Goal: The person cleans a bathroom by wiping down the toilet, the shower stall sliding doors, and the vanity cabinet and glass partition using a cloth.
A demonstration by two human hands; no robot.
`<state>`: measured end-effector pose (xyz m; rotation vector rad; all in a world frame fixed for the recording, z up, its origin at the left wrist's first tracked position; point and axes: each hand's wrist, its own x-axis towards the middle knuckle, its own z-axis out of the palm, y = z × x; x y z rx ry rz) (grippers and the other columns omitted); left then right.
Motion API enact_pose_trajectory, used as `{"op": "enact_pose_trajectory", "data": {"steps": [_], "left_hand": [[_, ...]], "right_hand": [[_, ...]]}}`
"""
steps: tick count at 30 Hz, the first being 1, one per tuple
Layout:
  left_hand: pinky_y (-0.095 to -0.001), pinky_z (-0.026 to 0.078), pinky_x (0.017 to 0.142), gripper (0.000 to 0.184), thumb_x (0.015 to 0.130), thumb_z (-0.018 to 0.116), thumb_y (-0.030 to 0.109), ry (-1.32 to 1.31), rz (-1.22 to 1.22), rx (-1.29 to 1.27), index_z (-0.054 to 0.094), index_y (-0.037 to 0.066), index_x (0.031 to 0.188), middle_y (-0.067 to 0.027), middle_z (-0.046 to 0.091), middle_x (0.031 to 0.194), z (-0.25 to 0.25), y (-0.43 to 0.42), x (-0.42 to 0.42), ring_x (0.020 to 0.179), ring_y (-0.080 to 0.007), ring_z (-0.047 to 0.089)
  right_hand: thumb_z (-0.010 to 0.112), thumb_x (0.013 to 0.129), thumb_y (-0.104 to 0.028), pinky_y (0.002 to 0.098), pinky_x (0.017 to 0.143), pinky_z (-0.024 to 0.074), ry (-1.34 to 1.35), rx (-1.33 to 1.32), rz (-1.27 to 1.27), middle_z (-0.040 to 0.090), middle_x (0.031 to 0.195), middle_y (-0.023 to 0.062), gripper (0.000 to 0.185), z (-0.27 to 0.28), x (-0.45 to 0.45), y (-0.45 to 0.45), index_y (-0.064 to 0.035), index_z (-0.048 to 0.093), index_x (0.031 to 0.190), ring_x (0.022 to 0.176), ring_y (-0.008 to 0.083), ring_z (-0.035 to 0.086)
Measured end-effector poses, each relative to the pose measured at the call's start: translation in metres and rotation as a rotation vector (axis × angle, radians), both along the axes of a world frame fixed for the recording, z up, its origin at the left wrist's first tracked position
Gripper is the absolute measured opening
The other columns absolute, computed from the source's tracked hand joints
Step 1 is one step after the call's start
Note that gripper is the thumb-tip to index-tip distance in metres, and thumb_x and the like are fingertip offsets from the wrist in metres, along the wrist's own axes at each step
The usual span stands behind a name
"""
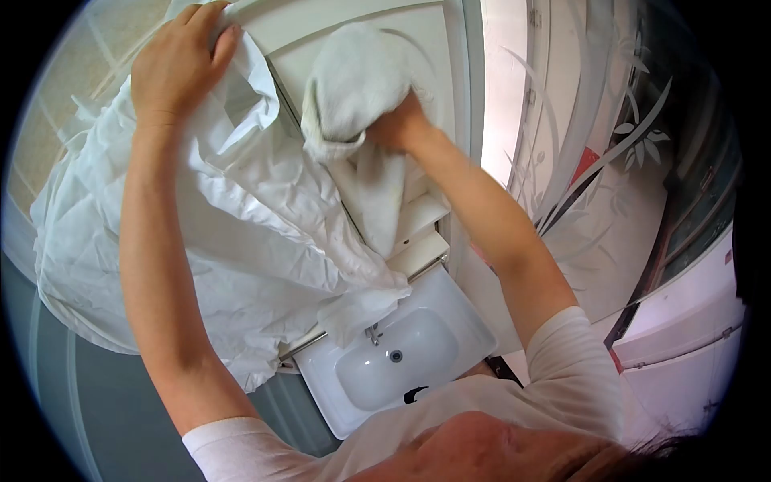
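Observation:
My left hand is raised at the upper left, its fingers curled over the top of a large, crumpled white sheet. The sheet hangs down beside the cabinet and over the back of the sink. My right hand grips a whitish cloth against the white cabinet. Most of the right fingers are hidden by the cloth. A loose part of that cloth dangles below the hand.
Below the cabinet is a white washbasin with a metal faucet. A glass panel with a frosted leaf pattern stands to the right. Beige tiles cover the wall at the upper left.

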<state>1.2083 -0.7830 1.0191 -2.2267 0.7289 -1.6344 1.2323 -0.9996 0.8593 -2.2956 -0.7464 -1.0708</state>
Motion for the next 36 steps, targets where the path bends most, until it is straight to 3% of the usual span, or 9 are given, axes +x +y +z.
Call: {"op": "enact_pose_trajectory", "data": {"steps": [4, 9, 13, 19, 22, 24, 28, 34, 36], "left_hand": [[-0.0366, 0.047, 0.078, 0.033, 0.087, 0.05, 0.034, -0.004, -0.031, -0.004, 0.058, 0.018, 0.115, -0.0016, 0.062, 0.105, 0.0, 0.001, 0.002, 0.096, -0.0252, 0.059], [-0.0362, 0.047, 0.077, 0.033, 0.088, 0.05, 0.035, -0.022, -0.016, 0.002, 0.058, 0.018, 0.114, -0.0016, 0.062, 0.104, 0.0, 0.002, 0.003, 0.095, -0.025, 0.059], [-0.036, 0.047, 0.076, 0.033, 0.088, 0.05, 0.036, -0.02, 0.008, -0.005, 0.059, 0.018, 0.114, -0.0013, 0.062, 0.103, 0.001, 0.001, 0.004, 0.095, -0.0246, 0.059], [-0.0364, 0.047, 0.075, 0.032, 0.087, 0.051, 0.035, -0.028, -0.029, 0.004, 0.059, 0.018, 0.113, -0.0009, 0.063, 0.103, 0.0, 0.002, 0.004, 0.093, -0.0243, 0.06], [-0.0368, 0.047, 0.076, 0.032, 0.087, 0.051, 0.035, -0.006, -0.041, -0.025, 0.06, 0.018, 0.112, -0.0013, 0.063, 0.102, -0.001, -0.001, -0.001, 0.093, -0.0247, 0.06], [-0.037, 0.047, 0.076, 0.033, 0.087, 0.051, 0.035, 0.001, -0.025, -0.035, 0.06, 0.017, 0.113, -0.0016, 0.063, 0.102, -0.002, -0.005, -0.006, 0.094, -0.0251, 0.06], [-0.0376, 0.047, 0.077, 0.034, 0.086, 0.051, 0.036, -0.031, -0.048, -0.049, 0.06, 0.016, 0.112, -0.0027, 0.063, 0.103, -0.002, -0.002, 0.001, 0.094, -0.0263, 0.059], [-0.0376, 0.047, 0.076, 0.032, 0.086, 0.051, 0.034, -0.031, 0.026, -0.039, 0.06, 0.015, 0.111, -0.0029, 0.062, 0.104, -0.002, -0.004, -0.004, 0.093, -0.0259, 0.059], [-0.0374, 0.047, 0.076, 0.032, 0.086, 0.051, 0.034, -0.027, 0.007, -0.037, 0.059, 0.016, 0.111, -0.0028, 0.062, 0.104, -0.002, -0.003, -0.002, 0.093, -0.0258, 0.059]], "right_hand": [[0.058, 0.082, -0.03, 0.0373, 0.107, 0.029, -0.187, 0.074, -0.135, 0.047, 0.133, 0.0096, 0.05, -0.05, 0.038, -0.021, -0.0118, 0.048, 0.128, 0.127, 0.0273, 0.039], [0.056, 0.084, -0.038, 0.0389, 0.112, 0.0194, -0.011, 0.088, -0.013, 0.036, 0.141, 0.0095, 0.061, -0.14, 0.056, -0.031, -0.0139, 0.037, 0.136, 0.132, 0.0263, 0.03], [0.056, 0.083, -0.038, 0.0436, 0.112, 0.0139, -0.071, 0.18, 0.164, 0.039, 0.138, 0.0116, 0.059, -0.136, 0.02, -0.001, -0.0136, 0.04, 0.134, 0.132, 0.0274, 0.029], [0.059, 0.078, -0.036, 0.0426, 0.111, 0.0151, -0.377, -0.143, -0.095, 0.044, 0.135, 0.0111, 0.059, -0.072, 0.017, -0.002, -0.0106, 0.045, 0.129, 0.131, 0.0305, 0.03], [0.062, 0.074, -0.034, 0.0374, 0.105, 0.0281, -0.066, 0.379, 0.177, 0.048, 0.133, 0.0105, 0.055, -0.049, -0.014, -0.005, -0.0096, 0.053, 0.123, 0.124, 0.0287, 0.04], [0.063, 0.071, -0.018, 0.037, 0.099, 0.0384, 0.249, -0.152, 0.019, 0.051, 0.125, 0.0144, 0.046, -0.039, -0.041, -0.02, -0.0063, 0.056, 0.115, 0.116, 0.0335, 0.047], [0.058, 0.068, -0.014, 0.0397, 0.091, 0.0432, 0.888, -0.355, 0.24, 0.056, 0.115, 0.0164, 0.036, -0.041, -0.055, -0.046, -0.0055, 0.062, 0.103, 0.105, 0.0347, 0.054], [0.056, 0.072, -0.018, 0.0375, 0.087, 0.0456, -0.074, 0.186, -0.245, 0.054, 0.119, 0.0126, 0.047, 0.019, -0.035, -0.065, -0.0131, 0.052, 0.119, 0.104, 0.0322, 0.055], [0.06, 0.071, -0.019, 0.0424, 0.096, 0.0392, -0.302, 0.31, -0.108, 0.048, 0.128, 0.0121, 0.054, 0.034, -0.008, -0.05, -0.0149, 0.049, 0.123, 0.112, 0.0322, 0.051]]}}
